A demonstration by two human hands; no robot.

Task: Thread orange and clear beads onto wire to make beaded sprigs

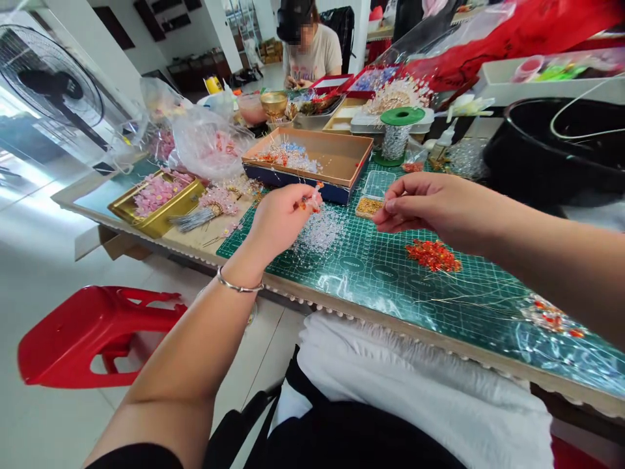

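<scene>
My left hand (283,218) is closed in a pinch around a small beaded sprig (316,197) with clear and orange beads. Below that hand, a pile of clear beads (322,231) spreads over the green cutting mat (361,280). My right hand (415,203) has its thumb and fingertips pressed together; whatever they may hold is too small to see. Its fingertips are beside a small clear box of gold beads (370,207) with its lid raised. Under the right wrist is a heap of orange beads (433,255).
Behind the hands stands a shallow box (349,163) with beaded stems. A green wire spool (396,137) and a black tub (551,146) are to the right. Pink flowers in a gold tin (161,202) lie left. Beaded wires (551,316) lie front right. Another person (312,52) sits opposite.
</scene>
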